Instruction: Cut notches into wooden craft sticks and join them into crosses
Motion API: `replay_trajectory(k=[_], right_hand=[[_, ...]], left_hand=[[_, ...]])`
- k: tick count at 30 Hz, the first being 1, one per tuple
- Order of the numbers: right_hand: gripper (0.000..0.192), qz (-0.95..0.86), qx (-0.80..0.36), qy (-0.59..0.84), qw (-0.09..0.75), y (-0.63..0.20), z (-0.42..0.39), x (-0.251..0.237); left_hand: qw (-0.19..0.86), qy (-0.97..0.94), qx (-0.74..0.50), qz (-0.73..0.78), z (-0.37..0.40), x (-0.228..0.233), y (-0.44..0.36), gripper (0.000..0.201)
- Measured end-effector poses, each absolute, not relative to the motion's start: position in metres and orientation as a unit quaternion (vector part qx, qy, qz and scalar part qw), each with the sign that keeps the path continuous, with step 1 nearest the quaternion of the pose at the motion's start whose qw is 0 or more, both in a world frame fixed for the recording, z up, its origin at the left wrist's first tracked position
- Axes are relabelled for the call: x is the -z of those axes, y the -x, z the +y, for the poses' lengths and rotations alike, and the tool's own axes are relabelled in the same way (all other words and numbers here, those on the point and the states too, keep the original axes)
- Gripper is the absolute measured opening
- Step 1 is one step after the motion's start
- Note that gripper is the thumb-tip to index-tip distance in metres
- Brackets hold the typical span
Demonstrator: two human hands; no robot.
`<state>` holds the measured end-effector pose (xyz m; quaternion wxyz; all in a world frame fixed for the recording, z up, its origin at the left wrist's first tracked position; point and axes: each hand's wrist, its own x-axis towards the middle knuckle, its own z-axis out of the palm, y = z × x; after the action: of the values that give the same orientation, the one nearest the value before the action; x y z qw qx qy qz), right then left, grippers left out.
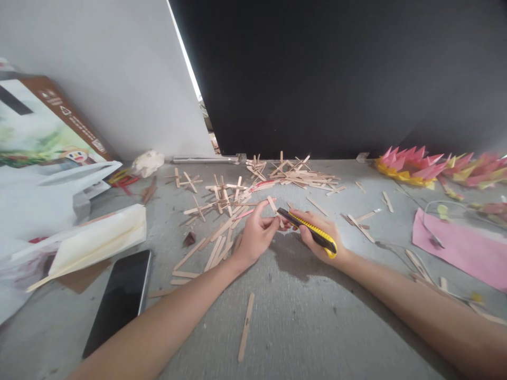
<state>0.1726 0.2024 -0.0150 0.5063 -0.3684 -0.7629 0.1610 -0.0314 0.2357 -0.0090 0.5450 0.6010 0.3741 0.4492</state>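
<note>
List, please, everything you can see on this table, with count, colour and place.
craft sticks: many, pale wood, heaped at the table's far middle
single craft stick: one, pale wood, near middle
utility knife: one, yellow and black, in the right hand
phone: one, black, near left
printed box: one, brown and white, far left
paper flowers: several, pink and yellow, far right
pink sheet: one, right
table: one, grey
left hand: fingers pinch a short stick
right hand: grips the knife

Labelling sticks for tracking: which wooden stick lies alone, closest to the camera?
The single wooden stick on the grey table, between the two forearms. It lies apart, well below the left hand and the scattered stick piles.
</note>
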Motion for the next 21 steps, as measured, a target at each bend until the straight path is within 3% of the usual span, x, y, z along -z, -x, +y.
replay_trajectory(k=[21], right_hand=[[0.034, -0.769, -0.177, 0.376, 0.486, -0.1716, 0.2017, 0.0145]], left_hand=[[0.45, -0.685, -0.408, 0.402, 0.2325, 0.0106, 0.0356, 0.063]])
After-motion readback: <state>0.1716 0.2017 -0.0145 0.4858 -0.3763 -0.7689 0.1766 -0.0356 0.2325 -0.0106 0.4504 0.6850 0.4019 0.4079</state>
